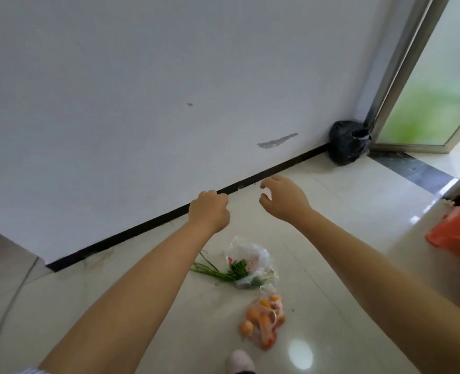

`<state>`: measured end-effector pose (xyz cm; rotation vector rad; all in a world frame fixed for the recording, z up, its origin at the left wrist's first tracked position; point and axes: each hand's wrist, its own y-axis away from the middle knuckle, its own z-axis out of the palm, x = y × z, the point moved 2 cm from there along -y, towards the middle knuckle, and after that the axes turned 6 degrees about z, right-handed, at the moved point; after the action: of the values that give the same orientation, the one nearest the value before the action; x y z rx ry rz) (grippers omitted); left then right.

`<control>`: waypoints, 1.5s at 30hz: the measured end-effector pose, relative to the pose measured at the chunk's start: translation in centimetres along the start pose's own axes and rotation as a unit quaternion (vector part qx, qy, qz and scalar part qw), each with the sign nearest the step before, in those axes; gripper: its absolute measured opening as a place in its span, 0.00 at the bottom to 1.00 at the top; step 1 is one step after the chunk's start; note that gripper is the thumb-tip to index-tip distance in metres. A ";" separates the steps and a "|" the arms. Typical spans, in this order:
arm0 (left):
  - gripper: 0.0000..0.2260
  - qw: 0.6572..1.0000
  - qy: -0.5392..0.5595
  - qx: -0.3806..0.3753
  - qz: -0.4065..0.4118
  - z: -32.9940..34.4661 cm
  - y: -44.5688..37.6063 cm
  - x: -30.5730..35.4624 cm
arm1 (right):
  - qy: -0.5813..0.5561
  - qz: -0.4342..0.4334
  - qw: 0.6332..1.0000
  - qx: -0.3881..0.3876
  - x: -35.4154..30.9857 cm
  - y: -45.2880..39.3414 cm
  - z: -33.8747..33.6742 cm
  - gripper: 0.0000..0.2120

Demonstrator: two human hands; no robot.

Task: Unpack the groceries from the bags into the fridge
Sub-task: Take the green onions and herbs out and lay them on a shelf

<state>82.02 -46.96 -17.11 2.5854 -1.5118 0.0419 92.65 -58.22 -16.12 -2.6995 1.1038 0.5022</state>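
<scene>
Both arms reach forward above the floor [331, 211]. The left hand [210, 210] is curled into a loose fist holding nothing; the right hand [283, 198] hangs apart from it, fingers relaxed and spread, also holding nothing. Below them on the tiles lie two clear plastic bags: the greens bag [246, 263], crumpled, with long green stalks poking out leftward, and just beside it, nearer the person, the orange bag [264, 319], full of small orange fruit.
</scene>
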 end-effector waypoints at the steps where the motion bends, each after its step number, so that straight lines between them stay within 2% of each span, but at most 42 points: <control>1: 0.14 1.000 0.006 -0.009 0.003 0.5 -1.5 -1.1 | -0.003 0.018 1.000 -0.014 -0.2 -1.4 1.3 0.17; 5: 0.11 0.998 0.026 -0.056 0.021 2.1 -6.9 -5.0 | -0.003 0.086 0.994 -0.071 -0.9 -6.2 5.6 0.18; 7: 0.07 0.996 0.042 -0.075 0.029 2.9 -9.8 -7.1 | -0.001 0.116 0.990 -0.086 -1.3 -8.3 7.2 0.18; 11: 0.05 0.988 0.064 -0.131 0.053 5.3 -15.5 -11.1 | -0.006 0.182 0.978 -0.102 -1.8 -12.1 10.5 0.18; 14: 0.09 0.981 0.050 -0.166 0.093 7.3 -20.1 -13.7 | -0.023 0.252 0.962 -0.102 -1.7 -14.5 13.9 0.18; 16: 0.13 0.971 0.030 -0.193 0.137 8.9 -22.8 -15.1 | -0.036 0.317 0.942 -0.100 -1.5 -15.5 16.3 0.18; 21: 0.14 0.939 -0.004 -0.255 0.233 12.8 -27.8 -18.6 | -0.108 0.479 0.865 -0.105 -2.8 -16.0 22.7 0.17; 25: 0.15 0.928 -0.009 -0.288 0.238 16.3 -30.9 -20.8 | -0.140 0.549 0.816 -0.115 -3.1 -15.9 28.3 0.14; 30: 0.15 0.923 -0.017 -0.311 0.226 25.2 -33.5 -21.9 | -0.173 0.599 0.775 -0.096 0.5 -15.9 36.0 0.11; 34: 0.15 0.917 -0.023 -0.321 0.236 35.9 -34.0 -21.5 | -0.145 0.577 0.796 -0.107 5.1 -16.1 44.6 0.12; 37: 0.14 0.904 -0.023 -0.332 0.268 45.8 -34.0 -20.8 | -0.091 0.540 0.827 -0.127 9.3 -16.2 52.4 0.14; 41: 0.15 0.887 -0.037 -0.341 0.310 59.8 -34.1 -20.5 | 0.037 0.413 0.889 -0.196 15.4 -16.4 63.8 0.17; 45: 0.15 0.864 -0.045 -0.313 0.391 72.0 -35.6 -19.6 | 0.094 0.324 0.911 -0.235 21.4 -17.2 72.6 0.27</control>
<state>99.74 -22.94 -94.24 1.3907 -2.0641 -0.4109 101.68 -38.73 -90.68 -2.7393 2.2122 0.6824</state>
